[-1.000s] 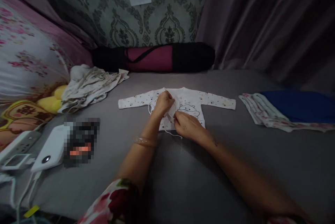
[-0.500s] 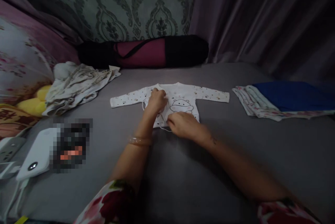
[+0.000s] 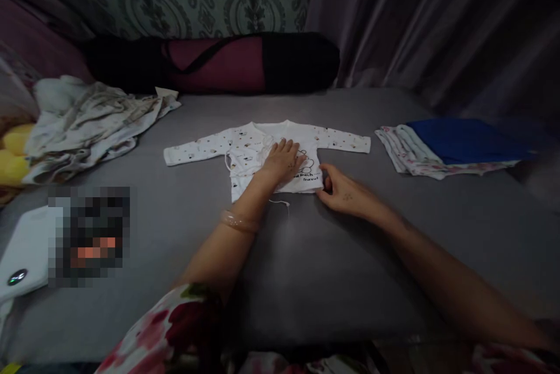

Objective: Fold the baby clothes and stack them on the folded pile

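Note:
A small white long-sleeved baby shirt [image 3: 245, 158] lies flat, sleeves stretched out to both sides. It has little dark and tan prints, and a cartoon animal with lettering on the front. My left hand [image 3: 283, 163] rests flat on the shirt's chest, fingers outstretched and covering part of the cartoon. At the lower right corner of the hem, my right hand [image 3: 343, 190] has its thumb and curled fingers on the shirt's edge. A thin white tie string [image 3: 280, 203] sticks out below the hem.
Grey bedding [image 3: 332, 280] spreads underneath. Folded clothes [image 3: 398, 152] with a blue cloth [image 3: 459, 139] lie at right, crumpled clothes [image 3: 96, 123] at left. A white power bank [image 3: 30, 248] sits near left. Along the wall runs a black and maroon bag [image 3: 219, 65].
My left hand has opened from a pinch and now lies flat on the shirt's front. My right hand has moved right, from the hem's middle to the lower right corner. The view has shifted.

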### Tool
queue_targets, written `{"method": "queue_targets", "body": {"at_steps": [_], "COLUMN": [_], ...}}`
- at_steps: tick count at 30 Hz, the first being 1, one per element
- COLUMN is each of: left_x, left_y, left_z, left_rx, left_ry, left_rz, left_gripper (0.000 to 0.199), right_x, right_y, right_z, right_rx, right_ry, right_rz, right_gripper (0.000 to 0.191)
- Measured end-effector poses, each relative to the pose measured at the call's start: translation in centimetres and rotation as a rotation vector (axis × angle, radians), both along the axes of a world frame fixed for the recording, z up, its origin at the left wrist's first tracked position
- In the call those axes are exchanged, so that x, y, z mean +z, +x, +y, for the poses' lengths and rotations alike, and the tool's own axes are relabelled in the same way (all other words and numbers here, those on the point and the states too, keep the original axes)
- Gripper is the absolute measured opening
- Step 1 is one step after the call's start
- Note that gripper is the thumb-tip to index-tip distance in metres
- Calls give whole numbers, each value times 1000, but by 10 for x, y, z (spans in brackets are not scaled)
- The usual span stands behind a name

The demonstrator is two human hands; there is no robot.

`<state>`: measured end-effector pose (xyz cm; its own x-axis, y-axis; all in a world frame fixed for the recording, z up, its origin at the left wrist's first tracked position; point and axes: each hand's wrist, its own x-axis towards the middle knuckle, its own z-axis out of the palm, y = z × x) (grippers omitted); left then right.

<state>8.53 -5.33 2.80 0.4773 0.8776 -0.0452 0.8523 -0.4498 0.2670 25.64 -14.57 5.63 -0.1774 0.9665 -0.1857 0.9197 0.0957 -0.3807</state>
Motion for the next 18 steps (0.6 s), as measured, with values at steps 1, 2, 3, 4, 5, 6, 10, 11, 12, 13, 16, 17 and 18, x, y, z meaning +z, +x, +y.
{"method": "queue_targets", "body": {"at_steps": [1,2,3,4,5,6,10,11,12,13,16,17,18], "left_x": [-3,-5,-7,-9,-11,-12,-14,-13,-12,-11,-10,-9,-9], "left_y": [0,0,-1,-1,-1,-2,-3,-3,-4,-4,-5,-5,-5], "left_z": [-1,-2,-3,-4,-5,-5,-6,-5,-5,-4,-2,-2,-2], "left_rx": [6,7,7,7,8,7,3,4,6,6,-2,-3,-3], "left_ry": [-11,-17,-12,2,19,33,38,24,9,-7,-34,-37,-39], "left_rz": [6,14,20,25,28,29,24,25,24,22,14,13,14], "left_gripper": [59,62,64,65,66,66,71,72,73,74,77,77,77], "right_x": [-1,-2,-2,-2,-2,-1,0,1,1,2,2,2,1], "right_y": [-6,-11,-16,-21,-24,-26,-26,-24,-22,-21,-18,-18,-17], "right_z": [-3,-5,-6,-7,-8,-9,-17,-20,-22,-23,-26,-27,-29], "right_rx": [-22,-50,-76,-94,-103,-104,-86,-87,-84,-78,-46,-30,-15], "right_ry": [29,49,65,74,80,84,78,71,63,55,29,21,14], "right_rz": [-58,-113,-158,-193,-222,-245,-300,-305,-308,-314,-352,-367,-380], "right_gripper": [54,52,50,48,46,44,40,39,38,38,38,39,40]}}
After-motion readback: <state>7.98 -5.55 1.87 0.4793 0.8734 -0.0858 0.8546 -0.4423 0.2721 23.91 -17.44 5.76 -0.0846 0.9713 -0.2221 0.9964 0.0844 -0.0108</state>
